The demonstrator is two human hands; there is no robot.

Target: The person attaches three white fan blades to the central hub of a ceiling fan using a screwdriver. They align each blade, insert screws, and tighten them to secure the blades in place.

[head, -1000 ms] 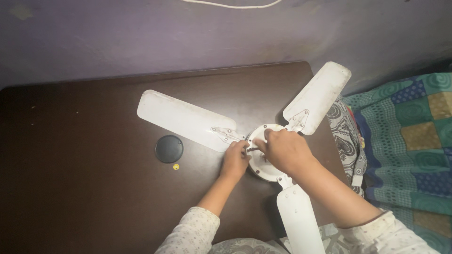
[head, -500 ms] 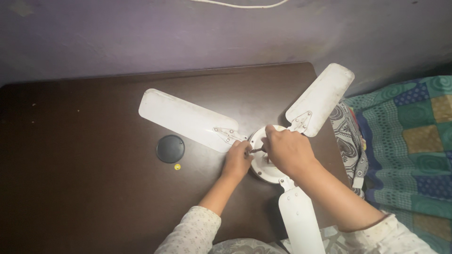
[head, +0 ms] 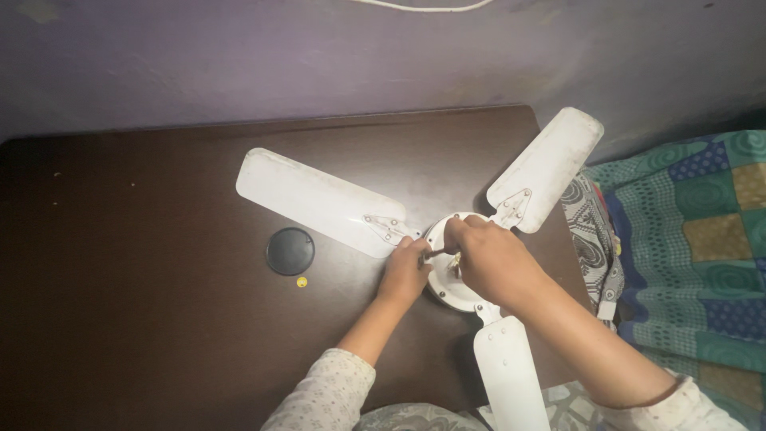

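Lying on a dark table (head: 120, 239): white three-blade ceiling fan (head: 319, 199). Left hand (head: 404, 274) and right hand (head: 493, 261) both closed on a small dark tool (head: 432, 255) over its hub, near right. Black disc (head: 290, 251) left of it.

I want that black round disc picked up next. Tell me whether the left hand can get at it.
Probably yes: the black round disc lies uncovered on the dark table, left of the left hand.
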